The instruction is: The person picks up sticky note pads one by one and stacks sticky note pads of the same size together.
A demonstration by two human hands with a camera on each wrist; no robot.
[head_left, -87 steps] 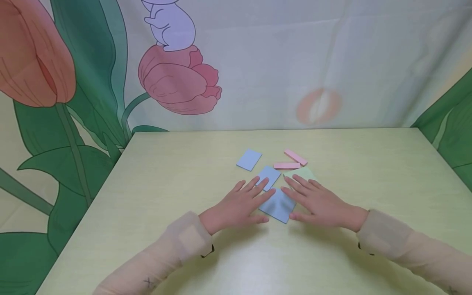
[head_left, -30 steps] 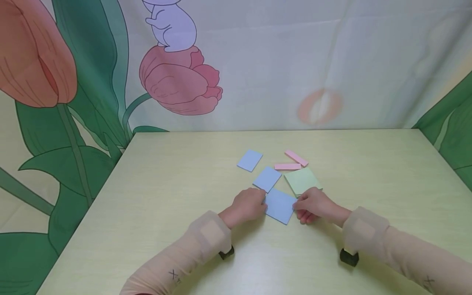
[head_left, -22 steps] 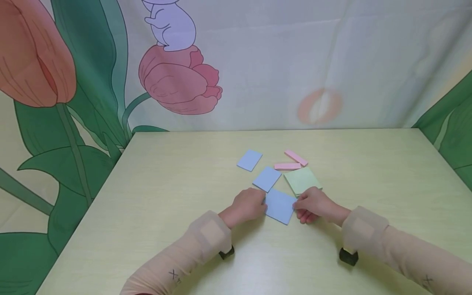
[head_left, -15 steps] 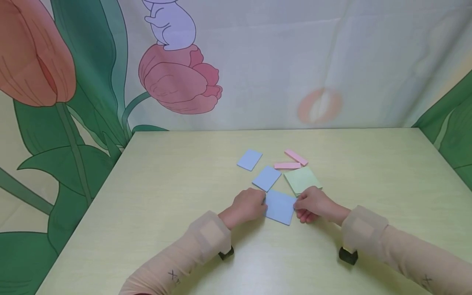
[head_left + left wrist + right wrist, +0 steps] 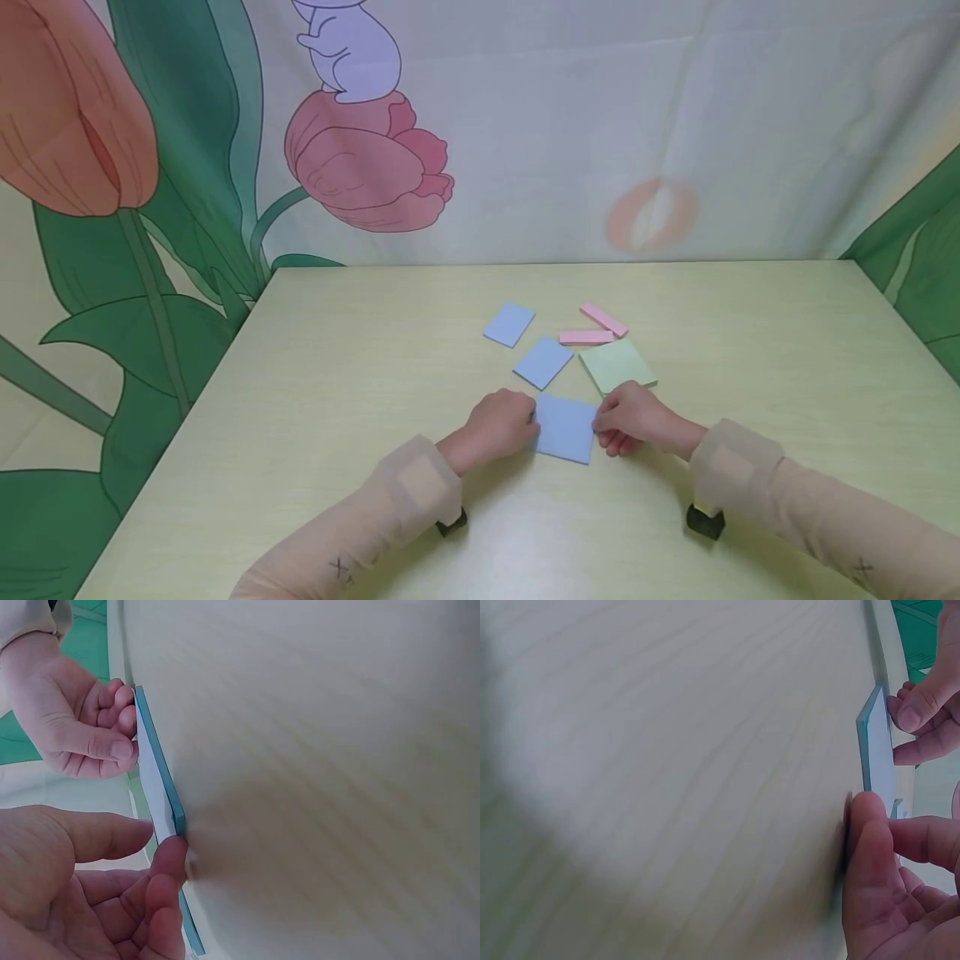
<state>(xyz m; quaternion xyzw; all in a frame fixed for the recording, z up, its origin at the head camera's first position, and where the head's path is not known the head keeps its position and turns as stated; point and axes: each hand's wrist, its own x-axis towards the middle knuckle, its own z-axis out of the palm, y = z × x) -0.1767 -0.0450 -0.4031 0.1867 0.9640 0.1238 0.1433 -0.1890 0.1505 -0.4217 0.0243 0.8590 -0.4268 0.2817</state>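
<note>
Blue and matte, a square pad (image 5: 566, 429) is held level between two hands, about midway between the side edges of the wood-grained table (image 5: 337, 350). The left hand (image 5: 497, 425) pinches its left side, thumb above and curled fingers below, parted only by the pad's thickness; the right hand (image 5: 637, 417) pinches the opposite side likewise. Whether the pad's underside touches the tabletop, I cannot tell. Toward the far edge lie a mid-sized blue piece (image 5: 543, 363), a smaller blue piece (image 5: 509, 324), a pale green square (image 5: 617, 363) with crisp corners, and two slim pink strips (image 5: 586, 337), one slanted.
</note>
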